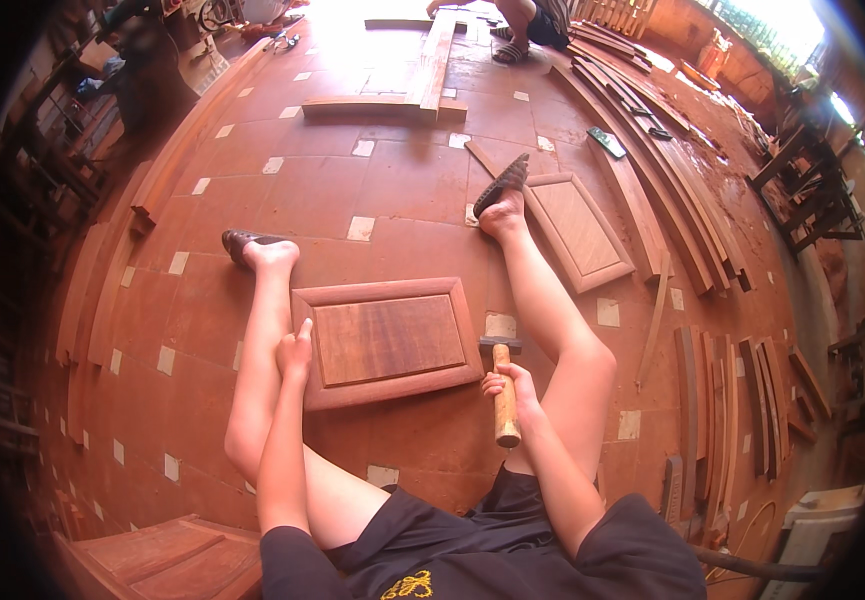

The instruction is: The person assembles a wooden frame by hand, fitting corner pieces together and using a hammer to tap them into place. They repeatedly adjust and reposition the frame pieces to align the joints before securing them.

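Observation:
Between my outstretched legs a framed wooden panel [384, 340] rests, reddish-brown with a raised centre board. My left hand [295, 350] is at the panel's left edge, thumb up along the frame, and its other fingers are curled and partly hidden. In my right hand [515, 388] is a hammer [505, 410], gripped round its pale wooden handle. The dark metal head of the hammer lies just past the panel's right edge, apart from it.
A second, lighter panel [580, 230] lies beyond my right foot. Long timber planks [642, 170] line the right, with shorter strips [709, 420] nearer. More planks [182, 150] run along the left. At lower left is another panel [162, 560]. A person [522, 25] crouches by a wooden frame [384, 107].

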`<action>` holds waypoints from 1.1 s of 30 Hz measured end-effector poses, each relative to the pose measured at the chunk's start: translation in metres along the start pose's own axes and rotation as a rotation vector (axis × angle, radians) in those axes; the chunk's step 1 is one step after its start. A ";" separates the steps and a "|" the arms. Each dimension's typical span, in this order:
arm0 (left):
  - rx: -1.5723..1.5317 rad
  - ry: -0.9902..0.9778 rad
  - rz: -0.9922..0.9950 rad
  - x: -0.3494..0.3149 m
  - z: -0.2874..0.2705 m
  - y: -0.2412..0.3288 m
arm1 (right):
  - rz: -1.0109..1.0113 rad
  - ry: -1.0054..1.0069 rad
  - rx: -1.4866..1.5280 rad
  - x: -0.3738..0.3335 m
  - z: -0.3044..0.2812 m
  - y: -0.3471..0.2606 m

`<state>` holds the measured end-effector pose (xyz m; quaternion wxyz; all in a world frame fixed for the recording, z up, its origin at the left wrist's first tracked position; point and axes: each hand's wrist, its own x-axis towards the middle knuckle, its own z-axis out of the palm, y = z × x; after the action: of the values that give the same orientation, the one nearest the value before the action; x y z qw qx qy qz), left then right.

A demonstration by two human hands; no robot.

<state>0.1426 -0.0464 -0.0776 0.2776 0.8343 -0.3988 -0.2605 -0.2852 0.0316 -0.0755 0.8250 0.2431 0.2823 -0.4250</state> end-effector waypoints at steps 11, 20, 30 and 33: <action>-0.333 0.041 0.231 -0.042 -0.052 0.055 | -0.057 0.074 -0.205 -0.007 0.007 0.005; 0.112 0.128 0.461 -0.114 -0.128 0.187 | 0.011 -0.035 -0.209 -0.030 0.010 0.014; 0.604 0.255 0.986 -0.104 -0.091 0.228 | -0.364 -0.019 -0.568 -0.067 0.025 0.024; 0.657 0.216 0.951 -0.096 -0.097 0.231 | -0.418 -0.023 -0.614 -0.069 0.026 0.023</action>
<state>0.0335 -0.0653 0.1672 0.1298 0.6280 -0.7585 0.1164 -0.2924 0.0656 -0.0069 0.7581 -0.0834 0.4307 -0.4826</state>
